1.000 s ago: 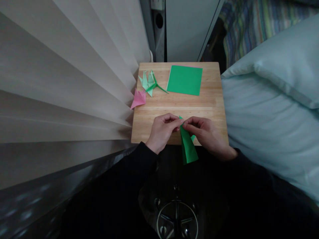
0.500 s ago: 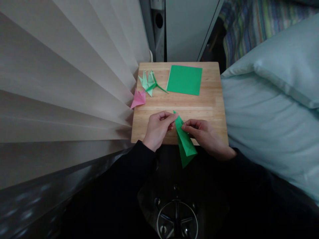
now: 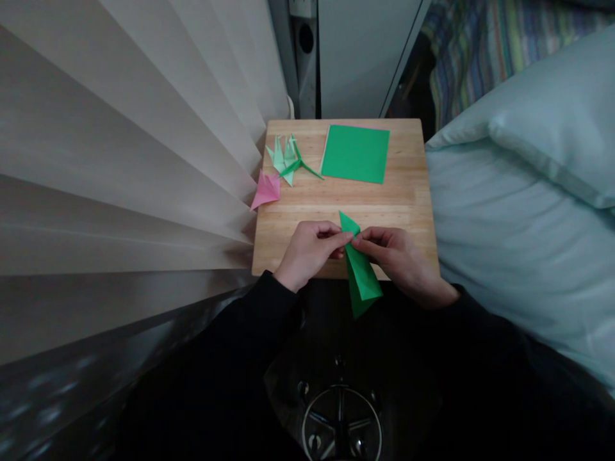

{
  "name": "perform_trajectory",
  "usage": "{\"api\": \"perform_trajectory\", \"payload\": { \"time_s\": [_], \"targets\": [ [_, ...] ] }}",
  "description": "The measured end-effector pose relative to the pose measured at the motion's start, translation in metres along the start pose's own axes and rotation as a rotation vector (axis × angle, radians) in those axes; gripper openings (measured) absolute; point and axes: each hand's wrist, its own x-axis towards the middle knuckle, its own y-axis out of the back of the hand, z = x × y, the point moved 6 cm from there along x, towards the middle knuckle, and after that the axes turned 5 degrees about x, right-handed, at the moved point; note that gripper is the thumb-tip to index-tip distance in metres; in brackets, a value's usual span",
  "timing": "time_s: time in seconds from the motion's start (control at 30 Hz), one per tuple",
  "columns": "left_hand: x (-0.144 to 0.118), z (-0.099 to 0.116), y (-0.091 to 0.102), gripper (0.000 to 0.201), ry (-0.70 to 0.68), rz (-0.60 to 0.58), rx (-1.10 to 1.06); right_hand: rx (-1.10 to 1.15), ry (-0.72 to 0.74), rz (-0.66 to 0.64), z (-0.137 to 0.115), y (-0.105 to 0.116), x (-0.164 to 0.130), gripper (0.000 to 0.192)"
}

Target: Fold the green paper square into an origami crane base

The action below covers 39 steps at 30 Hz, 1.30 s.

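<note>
A long, narrow folded piece of green paper [image 3: 361, 275] hangs over the near edge of a small wooden table [image 3: 408, 192]. My left hand [image 3: 310, 251] pinches its upper part from the left. My right hand [image 3: 396, 256] pinches the same spot from the right, fingertips almost meeting my left. The paper's pointed top [image 3: 346, 221] sticks up above my fingers; its wide lower end points toward my lap.
A flat green paper square [image 3: 355, 153] lies at the table's far side. Folded light-green figures [image 3: 287, 160] and a pink folded piece [image 3: 266, 189] sit at the far left by the pleated blind [image 3: 125, 147]. A pale pillow [image 3: 523, 186] borders the right. A chair base [image 3: 341, 422] shows below.
Both hands shifted their pinch along the folded green paper; more of its pointed top now shows above my fingers than a second ago, and my hands have come back together.
</note>
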Motion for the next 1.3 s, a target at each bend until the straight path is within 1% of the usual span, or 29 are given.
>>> {"api": "perform_trajectory", "payload": {
  "time_s": [0.13,0.33,0.57,0.8,0.9,1.03,1.2,1.3],
  "targets": [
    [-0.001,0.001,-0.001,0.031,-0.031,-0.001,-0.033,-0.009,0.014,0.008,-0.003,0.001,0.0,0.028],
    [-0.001,0.002,-0.002,0.026,-0.048,-0.028,0.006,-0.045,0.018,0.045,-0.005,0.005,-0.002,0.026],
    [-0.001,0.003,-0.002,0.023,-0.05,-0.051,0.027,-0.013,-0.003,0.036,-0.003,0.004,-0.001,0.027],
    [-0.002,0.0,-0.002,0.026,-0.034,-0.004,0.015,-0.038,-0.001,-0.015,-0.003,0.002,0.0,0.029],
    [-0.003,0.001,-0.001,0.025,-0.065,0.023,0.032,0.003,-0.016,-0.026,-0.004,0.0,-0.001,0.03],
    [-0.003,0.003,-0.001,0.027,-0.089,0.025,0.016,0.068,-0.056,-0.022,-0.003,0.0,-0.004,0.027],
    [0.0,0.004,0.008,0.031,-0.083,0.077,0.0,0.08,-0.132,-0.014,0.002,0.0,-0.005,0.031],
    [0.0,0.007,0.01,0.032,-0.097,0.09,-0.006,0.089,-0.13,-0.014,0.003,-0.001,-0.005,0.031]
  ]
}}
